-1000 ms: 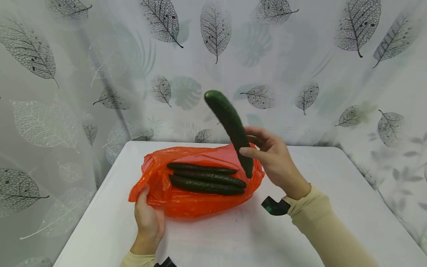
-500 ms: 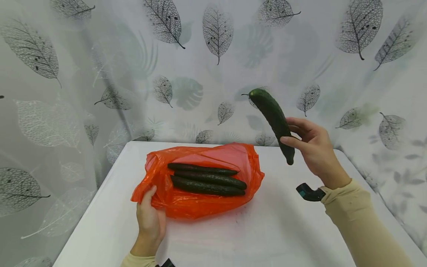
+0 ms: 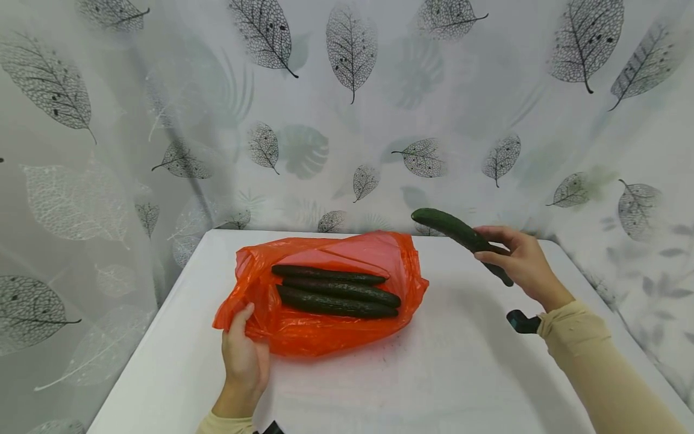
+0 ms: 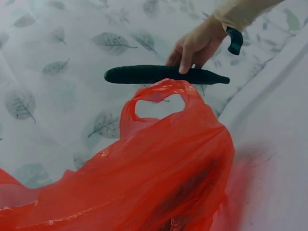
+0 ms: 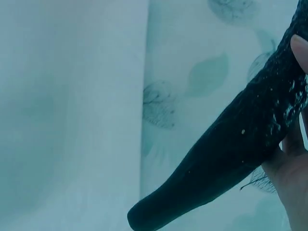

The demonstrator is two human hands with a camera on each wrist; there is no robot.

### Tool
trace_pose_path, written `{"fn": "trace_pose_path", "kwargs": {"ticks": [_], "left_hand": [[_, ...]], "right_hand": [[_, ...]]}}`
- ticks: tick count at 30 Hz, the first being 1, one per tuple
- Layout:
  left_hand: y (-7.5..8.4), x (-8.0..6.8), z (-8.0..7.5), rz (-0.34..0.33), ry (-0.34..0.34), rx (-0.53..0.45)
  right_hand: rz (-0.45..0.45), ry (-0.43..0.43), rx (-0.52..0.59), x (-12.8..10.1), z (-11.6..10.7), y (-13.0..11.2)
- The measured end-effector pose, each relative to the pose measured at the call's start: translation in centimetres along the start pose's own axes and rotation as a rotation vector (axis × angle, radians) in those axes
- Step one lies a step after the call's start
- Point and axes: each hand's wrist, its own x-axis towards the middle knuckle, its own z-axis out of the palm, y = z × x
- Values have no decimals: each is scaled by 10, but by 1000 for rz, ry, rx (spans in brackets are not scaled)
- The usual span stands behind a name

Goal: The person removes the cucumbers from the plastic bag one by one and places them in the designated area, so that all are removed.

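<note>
My right hand [image 3: 523, 262] pinches a dark green cucumber [image 3: 452, 228] between thumb and fingers, above the right side of the table. The cucumber slants, its rounded end up and to the left. In the right wrist view its narrower end [image 5: 154, 211] points down-left. An orange-red plastic bag [image 3: 320, 343] lies spread at the table's middle, with three cucumbers [image 3: 341, 290] side by side in its mouth. At the bag's left edge my left hand [image 3: 244, 358] grips the plastic, thumb on top and the other fingers mostly hidden. The left wrist view shows a bag handle [image 4: 127, 118] standing up.
The white table [image 3: 347, 398] has rounded far corners. Close behind it hangs a pale curtain [image 3: 325, 120] printed with leaves, which also covers both sides. A black band piece [image 3: 523, 322] juts from the right wrist.
My right hand has carried the cucumber rightward away from over the bag, then tipped it from steep to flatter and lower. My left hand and the bag have stayed almost still.
</note>
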Motion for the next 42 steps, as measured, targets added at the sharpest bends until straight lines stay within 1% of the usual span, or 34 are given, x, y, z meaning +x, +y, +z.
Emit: {"fn": "trace_pose_path", "kwargs": {"ticks": [3, 10, 17, 19, 22, 28, 30, 32, 36, 42], "left_hand": [[0, 0, -1, -4, 1, 6], [-4, 1, -4, 3, -6, 8], [-4, 0, -3, -5, 3, -10], [-3, 0, -2, -9, 5, -3], [-3, -1, -2, -15, 5, 4], [-3, -1, -2, -21, 0, 11], [-3, -2, -2, -22, -11, 15], [-3, -2, -2, -23, -22, 19], [-3, -2, -2, -22, -30, 21], [-3, -2, -1, -32, -25, 31]], "right_hand": [[30, -30, -13, -2, -4, 13], [34, -99, -69, -6, -15, 41], [106, -161, -140, -10, -22, 65], [99, -181, -178, -11, -22, 72], [65, -202, -246, -12, -24, 82], [-58, -216, -371, -12, -24, 98], [-71, -218, -415, -12, -24, 101], [-63, -223, -440, -13, -24, 104], [-36, -230, -433, -16, -24, 109], [-53, -235, -421, -18, -23, 114]]}}
